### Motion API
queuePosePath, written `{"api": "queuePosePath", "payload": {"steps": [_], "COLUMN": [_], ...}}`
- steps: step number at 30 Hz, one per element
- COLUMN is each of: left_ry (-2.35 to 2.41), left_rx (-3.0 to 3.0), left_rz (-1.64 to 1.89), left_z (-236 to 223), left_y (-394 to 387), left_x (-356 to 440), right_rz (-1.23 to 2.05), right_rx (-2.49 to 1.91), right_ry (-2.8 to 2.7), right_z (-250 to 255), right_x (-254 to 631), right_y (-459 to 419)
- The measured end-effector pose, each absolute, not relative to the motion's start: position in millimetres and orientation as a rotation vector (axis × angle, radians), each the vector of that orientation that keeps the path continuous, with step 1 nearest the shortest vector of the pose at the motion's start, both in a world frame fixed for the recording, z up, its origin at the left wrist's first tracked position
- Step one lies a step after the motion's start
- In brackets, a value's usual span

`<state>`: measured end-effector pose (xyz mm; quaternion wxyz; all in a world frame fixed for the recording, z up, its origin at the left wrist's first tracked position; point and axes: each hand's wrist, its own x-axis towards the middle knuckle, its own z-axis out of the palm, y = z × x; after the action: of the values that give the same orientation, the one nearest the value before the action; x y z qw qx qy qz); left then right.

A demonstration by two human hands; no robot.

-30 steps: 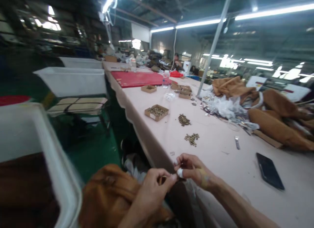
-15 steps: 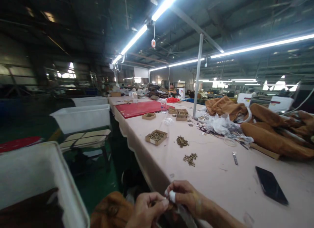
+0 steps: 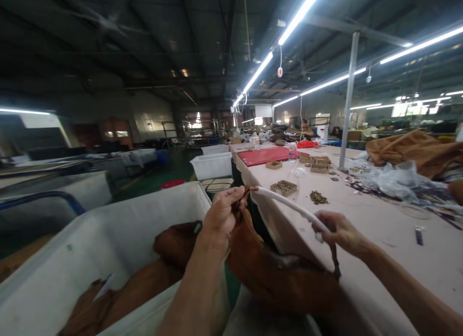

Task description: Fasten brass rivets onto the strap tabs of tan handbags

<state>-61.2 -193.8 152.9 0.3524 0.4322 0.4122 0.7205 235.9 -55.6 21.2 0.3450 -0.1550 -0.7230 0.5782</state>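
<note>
My left hand (image 3: 223, 211) is raised and pinched on the top edge of a brown fabric garment (image 3: 275, 273), beside one end of its white trim band (image 3: 289, 206). My right hand (image 3: 338, 232) grips the other end of that band and the garment edge over the pink table's (image 3: 361, 230) near edge. The garment hangs between both hands, sagging down past the table edge. A large white bin (image 3: 119, 234) at my left holds more brown fabric (image 3: 137, 283).
On the table lie small cardboard boxes of metal studs (image 3: 284, 187), loose stud piles (image 3: 318, 197), a red board (image 3: 267, 155), clear plastic bags (image 3: 394, 181) and brown garments (image 3: 415, 150). A metal pole (image 3: 347, 99) rises from it. White bins (image 3: 212, 165) stand left; a person sits far back.
Both hands were pinched together low at the table edge. They have lifted and spread apart, stretching the brown garment and its white band between them. The view swung left toward the bin.
</note>
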Motion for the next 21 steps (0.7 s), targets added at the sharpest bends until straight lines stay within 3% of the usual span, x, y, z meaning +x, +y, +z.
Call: {"api": "queuePosePath", "payload": {"steps": [12, 21], "left_ry": [0.991, 1.057], "left_rx": [1.25, 0.999], "left_rz": [1.858, 1.746], "left_z": [186, 161], "left_y": [-217, -219], "left_x": [-30, -39], "right_rz": [1.252, 1.546], "right_rx": [-0.365, -0.583], "right_ry": [-1.671, -1.442], "right_z": [70, 2], "right_x": [289, 264], "right_y": [-39, 16]}}
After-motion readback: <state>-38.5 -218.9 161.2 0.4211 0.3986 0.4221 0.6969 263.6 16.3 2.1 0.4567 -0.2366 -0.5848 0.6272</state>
